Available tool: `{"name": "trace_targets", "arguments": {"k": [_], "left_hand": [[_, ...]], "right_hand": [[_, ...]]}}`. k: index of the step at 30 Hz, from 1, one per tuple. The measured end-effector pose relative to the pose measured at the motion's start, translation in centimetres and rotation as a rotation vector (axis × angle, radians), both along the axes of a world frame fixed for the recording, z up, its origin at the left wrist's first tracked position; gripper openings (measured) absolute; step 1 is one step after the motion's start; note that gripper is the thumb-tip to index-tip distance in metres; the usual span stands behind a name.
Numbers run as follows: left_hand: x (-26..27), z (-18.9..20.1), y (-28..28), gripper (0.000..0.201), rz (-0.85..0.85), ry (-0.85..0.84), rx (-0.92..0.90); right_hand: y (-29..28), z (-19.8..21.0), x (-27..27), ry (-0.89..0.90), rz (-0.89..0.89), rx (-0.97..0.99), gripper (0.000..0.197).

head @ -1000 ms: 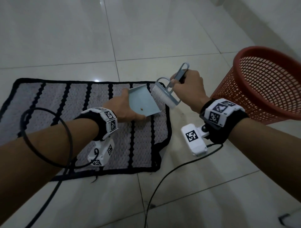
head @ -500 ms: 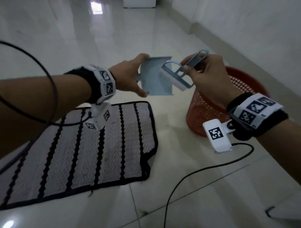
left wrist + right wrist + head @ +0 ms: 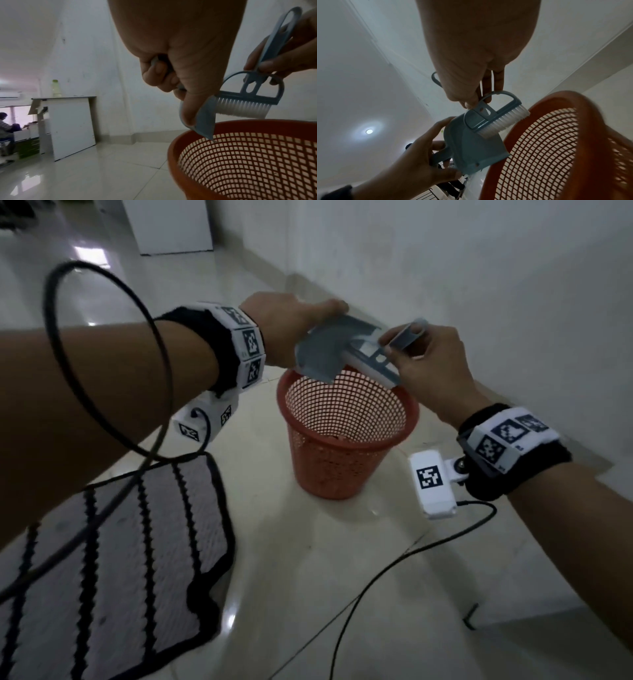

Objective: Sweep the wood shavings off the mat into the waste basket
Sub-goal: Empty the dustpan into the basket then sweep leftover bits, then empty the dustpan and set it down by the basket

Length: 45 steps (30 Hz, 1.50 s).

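My left hand (image 3: 291,326) grips a small blue dustpan (image 3: 325,350) by its handle and holds it tilted, lip down, over the rim of the red mesh waste basket (image 3: 346,440). In the left wrist view the dustpan (image 3: 204,119) points its lip into the basket (image 3: 248,162). My right hand (image 3: 431,364) pinches the handle of a blue brush (image 3: 373,361) with white bristles, and the bristles (image 3: 501,121) lie against the dustpan (image 3: 471,146). The striped grey and black mat (image 3: 113,570) lies at lower left. No shavings show on the pan.
The basket stands on pale glossy floor tiles close to a white wall (image 3: 479,285). Black cables (image 3: 109,364) loop from both wrists, one trailing over the floor (image 3: 394,570). A white cabinet (image 3: 72,125) stands farther off, and a seated person (image 3: 3,128) is behind it.
Both hands have carried the dustpan and brush from over the mat rightward to above the basket. The dustpan is now tilted lip down, with the brush against it.
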<state>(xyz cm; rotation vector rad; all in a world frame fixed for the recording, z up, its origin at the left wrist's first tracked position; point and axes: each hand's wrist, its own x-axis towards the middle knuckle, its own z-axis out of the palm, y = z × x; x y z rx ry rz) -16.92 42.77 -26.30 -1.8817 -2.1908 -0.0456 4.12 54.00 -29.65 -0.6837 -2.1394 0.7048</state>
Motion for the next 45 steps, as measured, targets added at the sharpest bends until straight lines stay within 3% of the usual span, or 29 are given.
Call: {"name": "trace_targets", "arguments": {"k": [3, 10, 12, 17, 19, 21, 24, 30, 32, 36, 40, 45], "left_hand": [[1.5, -0.3, 2.4, 0.094, -0.042, 0.08, 0.002], [3.6, -1.2, 3.8, 0.092, 0.011, 0.069, -0.016], [3.9, -1.6, 3.4, 0.097, 0.063, -0.03, -0.006], [4.2, -2.5, 1.3, 0.104, 0.194, -0.541, 0.117], [4.4, -2.6, 0.8, 0.107, 0.201, -0.639, 0.136], [4.8, -2.5, 0.3, 0.109, 0.197, -0.644, 0.111], [4.7, -2.1, -0.4, 0.105, 0.228, -0.618, 0.065], [4.5, -0.6, -1.7, 0.099, 0.277, -0.61, 0.078], [4.9, -0.3, -2.1, 0.099, 0.258, -0.627, 0.107], [5.7, -0.6, -3.7, 0.1, 0.23, -0.776, 0.181], [6.7, -1.3, -6.7, 0.094, 0.207, -1.164, 0.216], [8.2, -2.5, -10.3, 0.102, 0.117, -1.564, 0.142]], "right_hand": [[0.6, -0.9, 1.8, -0.007, 0.014, -0.011, 0.013], [1.6, -1.6, 3.8, 0.074, -0.032, -0.081, 0.013], [1.8, -1.8, 3.7, 0.113, -0.06, -0.106, 0.013], [1.0, -1.6, 2.7, 0.338, -0.156, -0.222, 0.009], [0.6, -1.1, 2.0, 0.409, -0.223, -0.209, 0.005], [0.2, -0.9, 1.0, 0.437, -0.247, -0.21, 0.004], [-0.7, -1.1, -0.7, 0.337, -0.224, -0.238, 0.008], [-2.0, -1.0, -3.0, 0.445, -0.318, -0.395, 0.006], [-2.6, -0.7, -3.2, 0.441, -0.326, -0.334, 0.008], [-4.1, -0.3, -2.2, 0.261, -0.19, -0.091, 0.023], [-5.7, 0.5, -0.5, 0.282, -0.003, 0.247, 0.021], [-8.2, -0.8, -0.5, 0.056, 0.224, 0.47, 0.025]]}}
